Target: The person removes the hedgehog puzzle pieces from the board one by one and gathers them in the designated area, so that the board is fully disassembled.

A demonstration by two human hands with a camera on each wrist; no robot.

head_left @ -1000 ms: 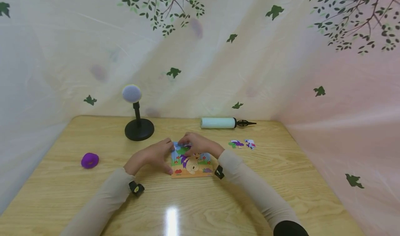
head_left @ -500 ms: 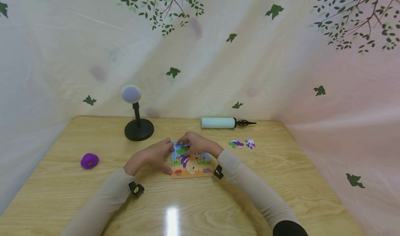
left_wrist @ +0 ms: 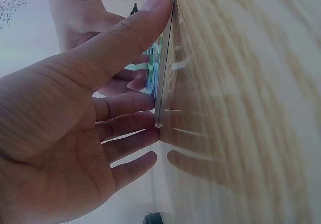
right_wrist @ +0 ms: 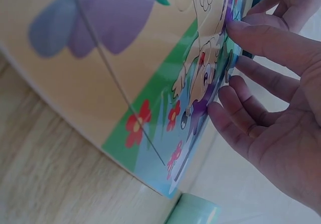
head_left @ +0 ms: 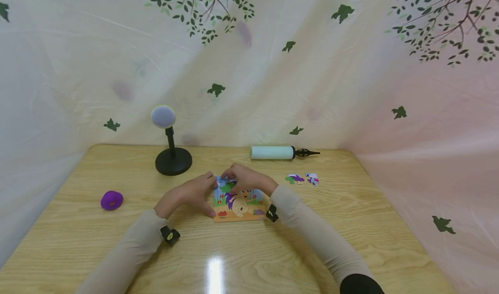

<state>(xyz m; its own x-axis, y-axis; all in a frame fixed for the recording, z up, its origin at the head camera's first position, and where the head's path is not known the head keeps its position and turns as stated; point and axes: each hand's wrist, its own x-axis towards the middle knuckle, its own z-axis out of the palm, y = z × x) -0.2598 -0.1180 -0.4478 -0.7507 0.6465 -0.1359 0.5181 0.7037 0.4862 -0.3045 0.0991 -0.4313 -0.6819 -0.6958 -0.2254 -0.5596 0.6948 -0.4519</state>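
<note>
A picture puzzle board (head_left: pixel 251 217) with a cartoon figure lies mid-table. My left hand (head_left: pixel 191 195) is spread along its left edge, thumb at the near corner and fingertips toward the far one; the left wrist view shows those fingers nearly straight against the rim. Over the board's far left part, my right hand (head_left: pixel 247 179) has thumb and fingers around a puzzle piece (right_wrist: pixel 230 62), seen tilted and almost edge-on in the right wrist view. Part of that piece is hidden by the fingers. Loose puzzle pieces (head_left: pixel 296 179) lie right of the board.
A light-blue hand pump (head_left: pixel 271 153) with a black nozzle lies at the back of the table. At the back left stands a microphone-like object (head_left: pixel 171 142) on a round black base. A purple ring-shaped thing (head_left: pixel 111 200) sits at the left. A printed cloth hangs behind.
</note>
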